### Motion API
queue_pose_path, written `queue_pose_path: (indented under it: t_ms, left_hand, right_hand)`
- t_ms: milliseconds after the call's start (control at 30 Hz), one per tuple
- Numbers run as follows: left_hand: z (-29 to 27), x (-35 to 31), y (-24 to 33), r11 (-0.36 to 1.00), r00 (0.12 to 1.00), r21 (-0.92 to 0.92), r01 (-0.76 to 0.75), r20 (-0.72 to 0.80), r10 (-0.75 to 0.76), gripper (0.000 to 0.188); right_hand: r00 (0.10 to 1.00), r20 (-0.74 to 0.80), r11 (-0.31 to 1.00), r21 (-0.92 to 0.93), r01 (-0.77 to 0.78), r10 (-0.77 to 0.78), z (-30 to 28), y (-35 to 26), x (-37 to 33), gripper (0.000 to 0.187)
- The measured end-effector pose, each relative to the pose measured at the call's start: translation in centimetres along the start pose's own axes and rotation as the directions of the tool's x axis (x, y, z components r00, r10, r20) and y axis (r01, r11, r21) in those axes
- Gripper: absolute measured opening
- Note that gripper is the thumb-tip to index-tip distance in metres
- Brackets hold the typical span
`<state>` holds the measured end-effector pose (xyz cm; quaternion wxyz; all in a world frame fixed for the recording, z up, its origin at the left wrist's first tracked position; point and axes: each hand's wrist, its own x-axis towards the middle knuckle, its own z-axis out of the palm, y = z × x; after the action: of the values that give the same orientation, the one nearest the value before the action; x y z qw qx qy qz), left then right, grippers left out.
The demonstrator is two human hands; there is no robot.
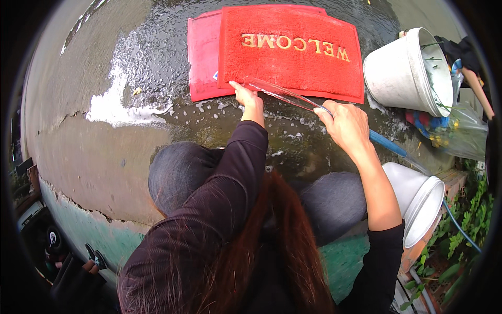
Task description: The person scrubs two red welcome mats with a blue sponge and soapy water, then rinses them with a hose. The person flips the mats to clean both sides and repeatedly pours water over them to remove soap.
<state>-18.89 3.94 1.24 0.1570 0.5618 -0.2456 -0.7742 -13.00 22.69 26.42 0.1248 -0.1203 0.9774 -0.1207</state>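
Note:
A red doormat with raised gold lettering, upside down to me, lies on wet concrete. A second, pinker-red mat shows beneath it, out past its left side. My left hand is closed on the doormat's near edge close to the left corner, its fingertips partly hidden. In my right hand is a blue hose, gripped near its end. A clear stream of water runs from it leftward over the mat's near edge, toward my left hand.
White foam spreads over the ground at the left. Right of the mats a white bucket leans on its side, beside a clear plastic bag. Another white bucket lies by my right forearm, near green plants.

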Motion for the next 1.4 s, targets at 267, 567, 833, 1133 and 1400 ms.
queue_pose_path:
  t_ms: [267, 567, 833, 1133, 1400]
  left_hand:
    - [-0.7, 1.4, -0.4, 0.987, 0.961, -0.160, 0.028, 0.276, 0.018, 0.087]
    - [-0.7, 1.2, -0.7, 0.997, 0.999, -0.071, 0.033, 0.027, -0.031, 0.091]
    - [3.4, -6.2, -0.8, 0.795, 0.891, 0.603, 0.065, -0.394, 0.226, 0.030]
    - [5.6, -19.0, -3.8, 0.880, 0.607, 0.123, 0.458, 0.680, -0.411, 0.057]
    - [7.5, -18.6, -5.4, 0.778, 0.682, -0.178, 0.603, 0.621, -0.387, 0.043]
  right_hand:
    - [0.999, 0.014, 0.999, -0.010, 0.049, -0.049, 0.2, -2.5, 1.0, 0.026]
    - [0.996, -0.090, 0.999, -0.054, 0.003, -0.008, -0.8, -2.2, 4.5, 0.027]
    - [0.982, -0.144, 0.981, -0.135, -0.139, 0.119, -1.5, -1.0, 9.0, 0.031]
    - [0.936, 0.039, 0.915, 0.200, -0.351, 0.350, 1.0, 3.3, 10.7, 0.034]
    - [0.917, -0.245, 0.929, 0.280, -0.244, 0.314, 1.4, 4.1, 9.9, 0.034]
